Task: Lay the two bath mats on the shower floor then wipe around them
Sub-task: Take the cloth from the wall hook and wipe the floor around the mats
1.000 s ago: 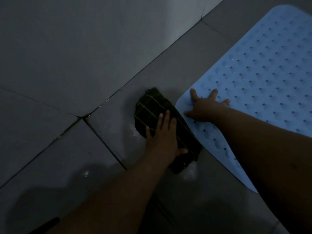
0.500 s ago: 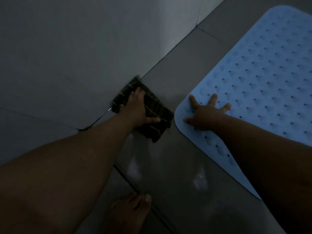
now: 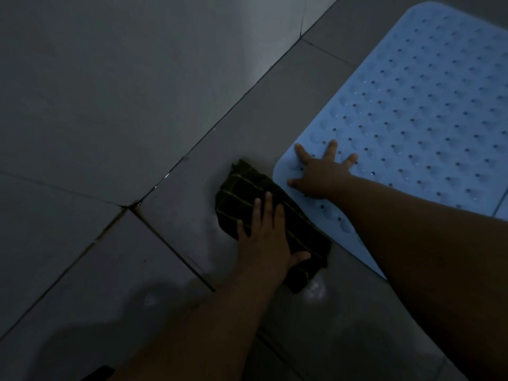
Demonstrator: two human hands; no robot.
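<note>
Pressing cloth (image 3: 272, 215) flat beside blue mat (image 3: 412, 105)

One mat (image 3: 412, 105), one cloth (image 3: 275, 215), two hands.

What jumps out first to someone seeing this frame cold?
The pale blue bath mat, studded with holes, lights up the upper right of the dim tiled floor. The right hand presses flat, fingers spread, on its near corner. Just left of it, the left hand presses a dark striped cloth onto the wet tiles.
</note>
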